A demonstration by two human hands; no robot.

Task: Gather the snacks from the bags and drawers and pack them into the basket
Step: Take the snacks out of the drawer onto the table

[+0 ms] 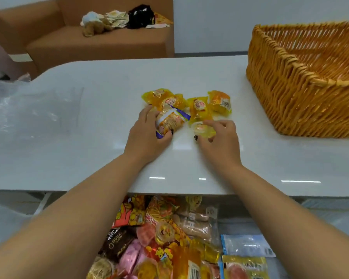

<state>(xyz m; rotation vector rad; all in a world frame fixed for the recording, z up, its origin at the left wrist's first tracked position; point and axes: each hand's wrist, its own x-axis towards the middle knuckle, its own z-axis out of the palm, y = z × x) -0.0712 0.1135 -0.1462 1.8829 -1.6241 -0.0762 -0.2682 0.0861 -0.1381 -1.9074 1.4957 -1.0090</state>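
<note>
Several yellow-wrapped snacks (199, 107) lie in a small cluster at the middle of the white table (89, 137). My left hand (147, 133) grips a snack pack with a white and purple wrapper (169, 121) at the cluster's left. Just to its right, my right hand (220, 137) pinches a small clear jelly cup (201, 129) that sits on the table. The wicker basket (290, 93) stands at the far right of the table, and what shows of its inside is bare. Below the table's near edge, an open drawer (248, 246) is packed with assorted snack packets (163, 238).
A crumpled clear plastic bag (28, 113) lies on the table's left side. Behind the table is a brown sofa (79, 41) with a soft toy (95, 23), papers and a black bag (141, 16) on it.
</note>
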